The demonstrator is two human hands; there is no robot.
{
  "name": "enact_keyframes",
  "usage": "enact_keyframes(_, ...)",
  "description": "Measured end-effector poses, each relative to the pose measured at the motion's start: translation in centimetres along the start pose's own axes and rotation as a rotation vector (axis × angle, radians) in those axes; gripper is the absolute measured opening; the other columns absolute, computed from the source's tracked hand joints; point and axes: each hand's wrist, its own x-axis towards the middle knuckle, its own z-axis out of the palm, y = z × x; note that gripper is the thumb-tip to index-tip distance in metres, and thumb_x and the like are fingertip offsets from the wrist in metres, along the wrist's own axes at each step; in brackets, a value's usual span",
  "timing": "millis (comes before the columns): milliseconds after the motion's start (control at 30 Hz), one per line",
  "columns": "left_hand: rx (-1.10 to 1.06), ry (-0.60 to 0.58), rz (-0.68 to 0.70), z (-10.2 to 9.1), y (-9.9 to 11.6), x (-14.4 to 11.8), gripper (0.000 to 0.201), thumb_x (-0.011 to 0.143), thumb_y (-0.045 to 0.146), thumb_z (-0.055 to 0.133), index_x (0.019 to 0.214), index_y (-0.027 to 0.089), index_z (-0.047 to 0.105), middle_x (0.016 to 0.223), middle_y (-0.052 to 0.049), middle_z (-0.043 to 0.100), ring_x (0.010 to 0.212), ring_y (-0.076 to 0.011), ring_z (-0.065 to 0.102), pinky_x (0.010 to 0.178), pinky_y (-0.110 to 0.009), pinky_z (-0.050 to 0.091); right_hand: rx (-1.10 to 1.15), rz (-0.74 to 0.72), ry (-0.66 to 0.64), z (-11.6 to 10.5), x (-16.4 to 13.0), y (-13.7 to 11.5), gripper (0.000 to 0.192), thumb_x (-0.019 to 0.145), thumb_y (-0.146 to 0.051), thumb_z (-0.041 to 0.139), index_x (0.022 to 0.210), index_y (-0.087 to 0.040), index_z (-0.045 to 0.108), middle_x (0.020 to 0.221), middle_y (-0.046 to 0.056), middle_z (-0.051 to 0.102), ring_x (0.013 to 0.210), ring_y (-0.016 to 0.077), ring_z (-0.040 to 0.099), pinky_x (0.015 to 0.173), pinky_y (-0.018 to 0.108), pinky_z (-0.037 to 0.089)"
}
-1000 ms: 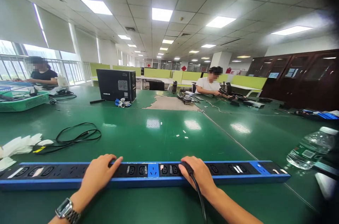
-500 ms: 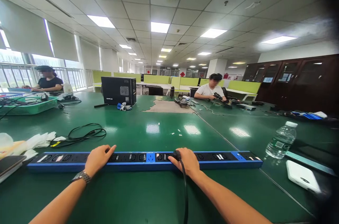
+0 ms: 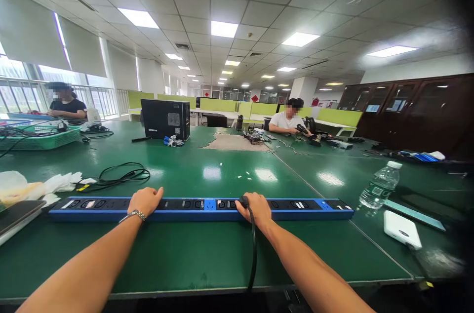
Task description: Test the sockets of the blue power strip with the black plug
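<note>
The long blue power strip (image 3: 202, 208) lies crosswise near the bench's (image 3: 185, 258) front edge. The left hand (image 3: 145, 200) rests flat on it left of centre. The right hand (image 3: 255, 208), right of centre, is closed around a black plug (image 3: 244, 200) seated in the strip, its cord (image 3: 253, 249) trailing over the front edge.

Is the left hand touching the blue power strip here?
Touching. The head view shows the left hand resting palm-down on top of the blue power strip, fingers overlapping its sockets with no gap visible.
</note>
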Motion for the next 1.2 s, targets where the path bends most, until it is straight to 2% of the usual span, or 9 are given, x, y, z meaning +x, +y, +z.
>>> enact_keyframes(367, 0.006, 0.023, -0.034, 0.3, 0.0, 0.4, 0.053, 0.085, 0.047, 0.031, 0.080, 0.021, 0.076, 0.092, -0.016, 0.074, 0.091, -0.0323, 0.067, 0.075, -0.036, 0.048, -0.024, 0.018, -0.003, -0.4, -0.2, -0.4, 0.032, 0.089, -0.046, 0.050, 0.082, -0.019, 0.066, 0.086, 0.009, 0.070, 0.085, 0.0206, 0.061, 0.076, 0.030, 0.035)
enact_keyframes(1200, -0.037, 0.079, -0.103, 0.7, -0.4, 0.8, 0.048, 0.084, 0.045, 0.032, 0.078, 0.022, 0.074, 0.090, -0.015, 0.074, 0.089, -0.0333, 0.068, 0.072, -0.036, 0.050, 0.016, 0.132, -0.022, 0.9, -0.1, 0.1, 0.041, 0.088, -0.056, 0.046, 0.085, -0.024, 0.072, 0.087, 0.006, 0.068, 0.085, 0.0181, 0.062, 0.072, 0.026, 0.039)
